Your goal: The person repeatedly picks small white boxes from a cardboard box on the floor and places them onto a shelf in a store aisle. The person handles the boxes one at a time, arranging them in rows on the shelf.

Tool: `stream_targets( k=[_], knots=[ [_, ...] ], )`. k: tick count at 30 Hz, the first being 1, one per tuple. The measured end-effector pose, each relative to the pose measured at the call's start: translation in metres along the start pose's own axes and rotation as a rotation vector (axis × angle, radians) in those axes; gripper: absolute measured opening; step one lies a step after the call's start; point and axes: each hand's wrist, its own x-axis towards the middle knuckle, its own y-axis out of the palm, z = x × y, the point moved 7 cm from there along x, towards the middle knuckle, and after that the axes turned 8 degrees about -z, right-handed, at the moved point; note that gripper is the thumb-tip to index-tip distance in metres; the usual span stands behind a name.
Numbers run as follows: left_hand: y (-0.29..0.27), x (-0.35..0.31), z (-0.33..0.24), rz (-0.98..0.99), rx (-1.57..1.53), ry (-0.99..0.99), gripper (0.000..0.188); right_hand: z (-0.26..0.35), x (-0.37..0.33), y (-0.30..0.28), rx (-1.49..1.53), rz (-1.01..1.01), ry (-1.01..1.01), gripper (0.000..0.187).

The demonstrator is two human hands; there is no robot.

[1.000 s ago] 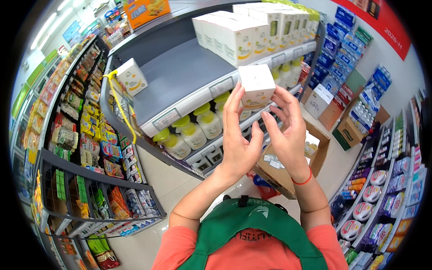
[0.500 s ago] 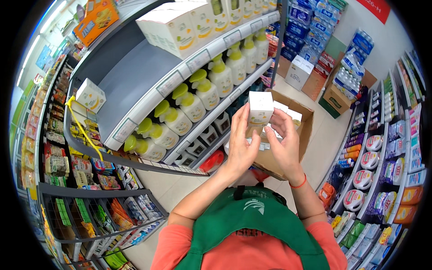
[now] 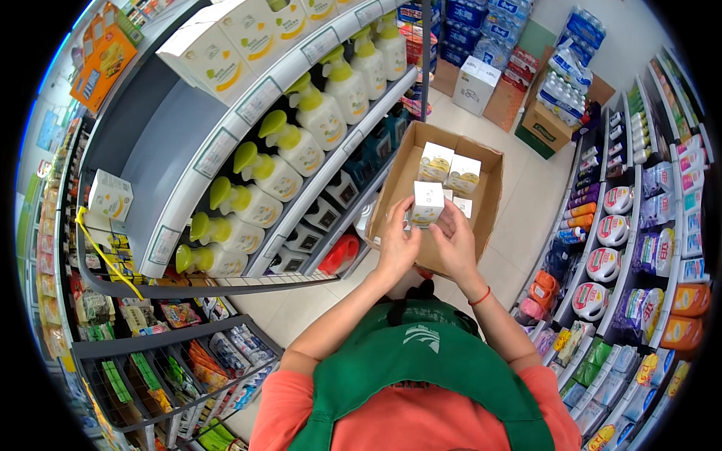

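Between my two hands is a small white carton (image 3: 428, 197) with a green and yellow print on its front. My left hand (image 3: 398, 240) grips its left side, and my right hand (image 3: 454, 242) has its curved fingers against the right side. Beneath the hands, on the floor, stands a cardboard box (image 3: 492, 177) with its top open. Several similar white cartons (image 3: 464, 173) lie inside it, partly hidden by the held one.
At left a grey shelf (image 3: 169, 139) bears a row of white cartons (image 3: 218, 64) and a lone carton (image 3: 110, 197) at its end. Green-topped pump bottles (image 3: 282, 143) line the tier below. Stocked shelves (image 3: 602, 263) run along the right; water packs (image 3: 481, 30) stand behind.
My hands have lowered a little with the carton, toward the cardboard box. The view has shifted, so more of the box's inside and its cartons shows.
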Motion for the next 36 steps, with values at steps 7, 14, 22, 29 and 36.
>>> stream_targets(
  k=[7,14,22,29,36],
  knots=[
    [0.023,0.0,0.064,0.05,-0.016,-0.203,0.048,-0.077,0.007,-0.005,-0.057,0.005,0.092,0.053],
    [0.031,0.004,0.11,0.034,0.073,-0.295,0.044,-0.116,0.009,0.004,-0.113,0.073,0.259,0.051],
    [0.041,0.011,0.141,0.036,0.267,-0.349,0.042,-0.15,0.02,0.005,-0.188,0.048,0.24,0.057],
    [0.048,0.008,0.18,0.12,0.26,-0.471,0.05,-0.16,0.021,0.01,-0.142,0.091,0.338,0.057],
    [0.05,0.0,0.194,0.144,0.279,-0.477,0.056,-0.166,0.018,0.013,-0.186,0.14,0.377,0.059]
  ],
)
